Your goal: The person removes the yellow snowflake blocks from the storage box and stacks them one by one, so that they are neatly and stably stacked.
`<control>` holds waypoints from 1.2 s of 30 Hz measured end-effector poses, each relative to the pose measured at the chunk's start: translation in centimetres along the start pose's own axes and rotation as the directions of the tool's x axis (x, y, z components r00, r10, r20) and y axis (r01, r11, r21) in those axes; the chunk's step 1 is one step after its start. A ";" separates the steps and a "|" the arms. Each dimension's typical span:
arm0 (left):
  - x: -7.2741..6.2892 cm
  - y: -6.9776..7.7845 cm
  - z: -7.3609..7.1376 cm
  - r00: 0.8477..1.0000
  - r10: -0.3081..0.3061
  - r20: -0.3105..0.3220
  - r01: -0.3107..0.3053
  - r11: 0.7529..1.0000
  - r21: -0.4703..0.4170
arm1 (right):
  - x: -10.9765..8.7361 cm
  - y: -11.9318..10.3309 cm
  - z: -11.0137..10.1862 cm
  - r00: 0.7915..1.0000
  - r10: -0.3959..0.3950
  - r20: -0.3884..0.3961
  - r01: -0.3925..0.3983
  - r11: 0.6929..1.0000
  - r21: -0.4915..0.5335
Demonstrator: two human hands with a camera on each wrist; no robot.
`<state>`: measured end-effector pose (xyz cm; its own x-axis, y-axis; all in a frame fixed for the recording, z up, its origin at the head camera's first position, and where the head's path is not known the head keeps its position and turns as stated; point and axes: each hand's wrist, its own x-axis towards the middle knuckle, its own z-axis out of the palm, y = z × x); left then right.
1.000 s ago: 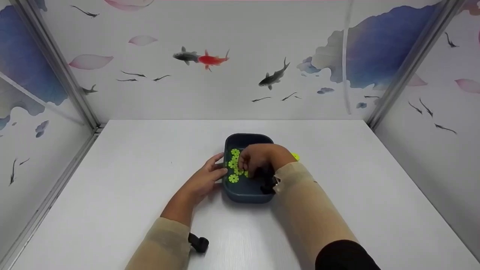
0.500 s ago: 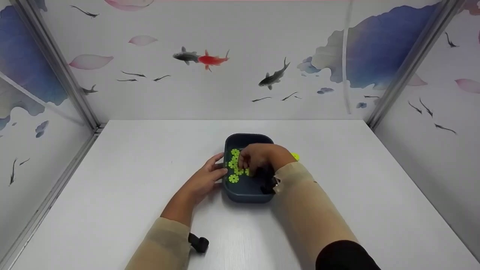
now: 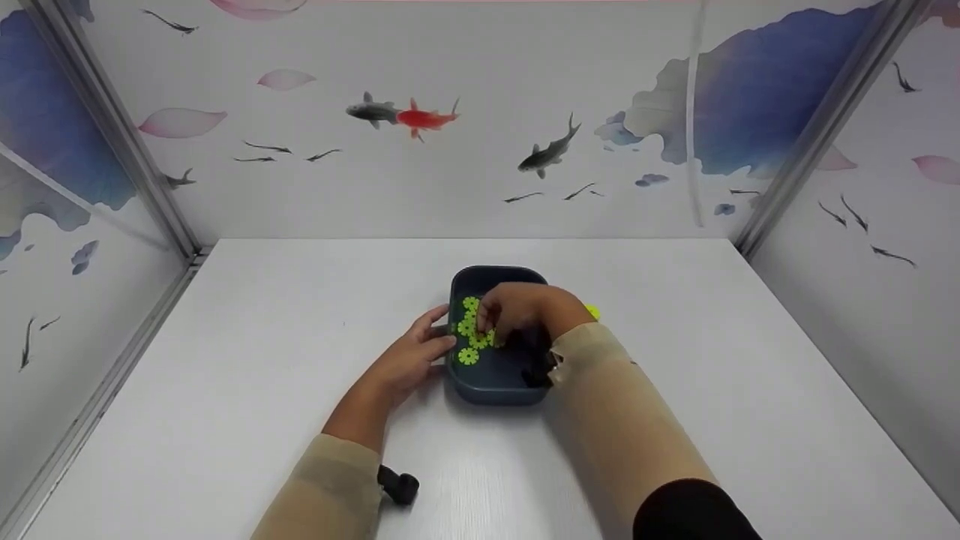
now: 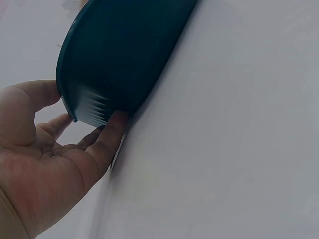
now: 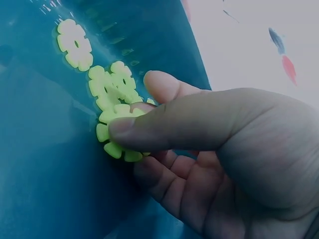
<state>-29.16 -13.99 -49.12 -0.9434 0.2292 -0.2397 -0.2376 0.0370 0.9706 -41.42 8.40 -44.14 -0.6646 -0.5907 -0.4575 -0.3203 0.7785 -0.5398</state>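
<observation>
A dark blue-green plastic bin (image 3: 496, 395) stands on the white table. Several yellow-green snowflake building discs (image 3: 468, 356) lie along its left side. My left hand (image 3: 409, 356) is at the bin's left side, its fairly straight fingers and thumb touching the outer wall and rim; its palm shows in the left wrist view. My right hand (image 3: 517, 307) reaches down into the bin. Between thumb and fingers it pinches a yellow-green snowflake disc (image 5: 113, 148). More loose discs (image 5: 76, 45) lie just beyond it on the bin floor. The right hand and forearm hide the bin's right part.
A yellow piece (image 3: 593, 311) peeks out beyond the right wrist, outside the bin and mostly hidden. White panels (image 3: 480, 202) printed with fish and petals enclose the table (image 3: 300, 300) at the back and both sides. A black wrist camera (image 3: 399, 486) sits by the left forearm.
The right hand has shifted very slightly upward in the head view, its fingers still low among the discs. The left hand and the bin hold their places.
</observation>
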 end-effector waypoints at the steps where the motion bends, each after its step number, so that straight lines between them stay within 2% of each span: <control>1: 0.0 0.0 0.0 1.000 -0.003 0.001 0.003 1.000 -0.002 | 0.0 0.0 0.0 1.000 -0.008 -0.002 0.008 1.000 0.012; 4: 0.0 0.1 0.0 1.000 0.000 0.004 0.000 1.000 0.002 | 0.0 -0.2 -0.3 0.998 -0.046 -0.032 0.048 0.997 0.065; 7: 0.0 0.0 0.0 1.000 0.006 0.010 -0.006 1.000 0.000 | -0.2 -0.5 -0.6 0.990 -0.111 -0.090 0.122 0.985 0.121; 12: 0.1 -0.2 0.0 1.000 0.009 0.016 -0.009 1.000 -0.015 | -1.0 -1.2 -1.1 0.958 -0.217 -0.187 0.255 0.944 0.212; 17: 0.2 -0.2 0.0 1.000 0.005 0.012 -0.004 1.000 -0.020 | -2.4 -1.2 -1.7 0.930 -0.234 -0.285 0.316 0.903 0.290; 23: 0.1 -0.2 0.1 1.000 0.003 -0.009 -0.003 1.000 -0.021 | -4.8 0.5 -2.2 0.885 -0.161 -0.438 0.340 0.865 0.369; 28: 0.0 -0.1 0.1 1.000 0.007 -0.012 -0.007 1.000 -0.028 | -6.6 3.0 -2.3 0.822 -0.059 -0.567 0.358 0.827 0.434; 30: 0.0 -0.1 0.1 1.000 0.008 -0.013 -0.008 1.000 -0.029 | -7.2 4.2 -2.4 0.804 -0.009 -0.594 0.351 0.813 0.464; 33: 0.0 -0.1 0.1 1.000 0.005 -0.013 -0.005 1.000 -0.025 | -7.9 5.9 -2.4 0.794 0.070 -0.604 0.320 0.797 0.513; 36: 0.0 -0.1 0.1 1.000 -0.002 -0.014 0.002 1.000 -0.018 | -8.4 7.8 -2.3 0.794 0.144 -0.590 0.265 0.791 0.551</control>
<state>-29.14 -13.87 -49.19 -0.9460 0.2156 -0.2421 -0.2435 0.0201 0.9697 -39.86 19.89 -42.86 -0.9725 -0.2316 -0.0242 -0.0581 0.3423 -0.9378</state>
